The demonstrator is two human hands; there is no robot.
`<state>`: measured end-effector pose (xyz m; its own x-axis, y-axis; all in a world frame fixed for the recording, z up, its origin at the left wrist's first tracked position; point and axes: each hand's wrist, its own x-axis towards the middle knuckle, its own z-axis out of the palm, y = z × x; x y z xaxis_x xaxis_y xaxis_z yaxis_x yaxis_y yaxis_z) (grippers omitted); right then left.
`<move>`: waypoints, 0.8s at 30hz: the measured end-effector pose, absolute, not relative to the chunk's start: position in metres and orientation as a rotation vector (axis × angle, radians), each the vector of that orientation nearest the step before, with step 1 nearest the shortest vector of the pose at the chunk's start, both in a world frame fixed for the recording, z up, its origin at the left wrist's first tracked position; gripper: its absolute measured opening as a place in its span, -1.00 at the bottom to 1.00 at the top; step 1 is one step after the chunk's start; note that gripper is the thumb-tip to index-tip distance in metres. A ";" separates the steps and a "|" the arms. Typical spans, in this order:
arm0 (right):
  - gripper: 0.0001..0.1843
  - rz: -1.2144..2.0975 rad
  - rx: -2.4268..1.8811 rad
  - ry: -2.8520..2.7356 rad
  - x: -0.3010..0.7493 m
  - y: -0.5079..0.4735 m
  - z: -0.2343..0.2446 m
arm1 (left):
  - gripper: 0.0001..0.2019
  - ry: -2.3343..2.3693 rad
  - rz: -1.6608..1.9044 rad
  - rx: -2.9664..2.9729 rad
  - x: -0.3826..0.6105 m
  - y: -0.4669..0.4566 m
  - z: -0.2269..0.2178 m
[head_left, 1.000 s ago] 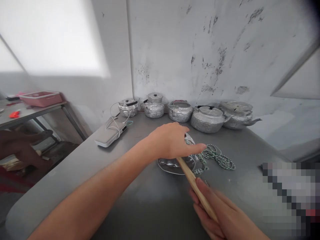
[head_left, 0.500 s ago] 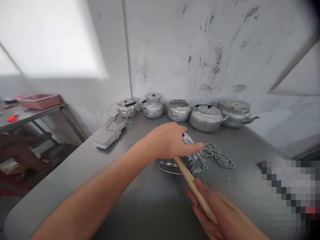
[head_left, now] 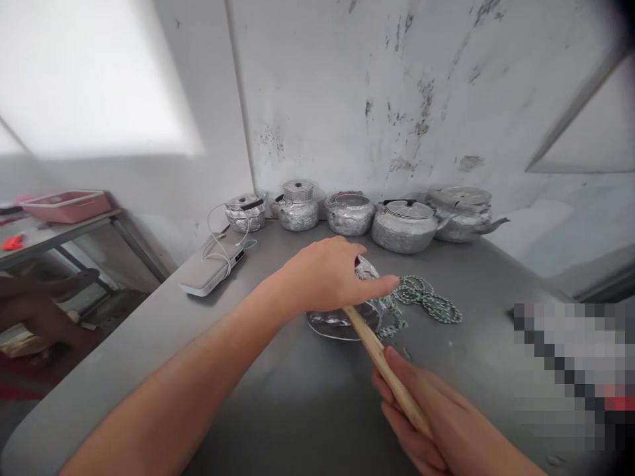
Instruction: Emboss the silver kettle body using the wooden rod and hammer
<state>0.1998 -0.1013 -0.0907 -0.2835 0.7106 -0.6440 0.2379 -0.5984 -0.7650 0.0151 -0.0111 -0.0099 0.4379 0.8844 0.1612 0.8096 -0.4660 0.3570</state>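
Observation:
A dented silver metal pot (head_left: 367, 267) lies on the grey table with its dark, round mouth turned toward me. My left hand (head_left: 330, 274) is laid over its top, thumb stretched out to the right; the other fingers curl out of sight on the far side. Low at the right, my right hand (head_left: 417, 410) is closed around a pale wooden stick (head_left: 370, 340). The stick slants up to the pot's mouth, and its far end is hidden beneath my left hand. Green-and-white cord (head_left: 429, 301) lies looped beside the pot on its right.
Along the wall stand several dented metal kettles (head_left: 404, 231). A grey power bank (head_left: 211, 268) with a white cable lies at the table's left. On a side table is a pink basket (head_left: 67, 208). Another person's arm (head_left: 44, 311) shows at the left edge.
The whole view has shifted slightly, so things appear a little further left and higher. Both hands keep the same hold on the pot and the wooden stick.

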 end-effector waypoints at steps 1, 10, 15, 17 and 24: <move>-0.42 1.948 -1.617 -1.160 0.198 -0.101 -0.088 | -0.18 1.478 0.475 2.465 0.015 -0.011 -0.010; -0.50 1.881 -1.613 -1.069 0.195 -0.102 -0.088 | -0.20 1.459 0.453 2.493 0.013 -0.012 -0.010; -0.49 1.815 -1.581 -1.043 0.194 -0.101 -0.088 | -0.22 1.469 0.460 2.487 0.014 -0.012 -0.010; -0.47 1.802 -1.555 -1.054 0.195 -0.102 -0.090 | -0.22 1.478 0.457 2.481 0.015 -0.013 -0.009; -0.47 1.901 -1.538 -1.107 0.200 -0.103 -0.097 | -0.23 1.491 0.446 2.458 0.014 -0.014 -0.009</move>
<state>0.1997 -0.1029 -0.0974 -0.2745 0.7609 -0.5880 0.1359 -0.5746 -0.8071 0.0141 -0.0142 -0.0086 0.4357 0.8895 0.1376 0.8189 -0.4552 0.3495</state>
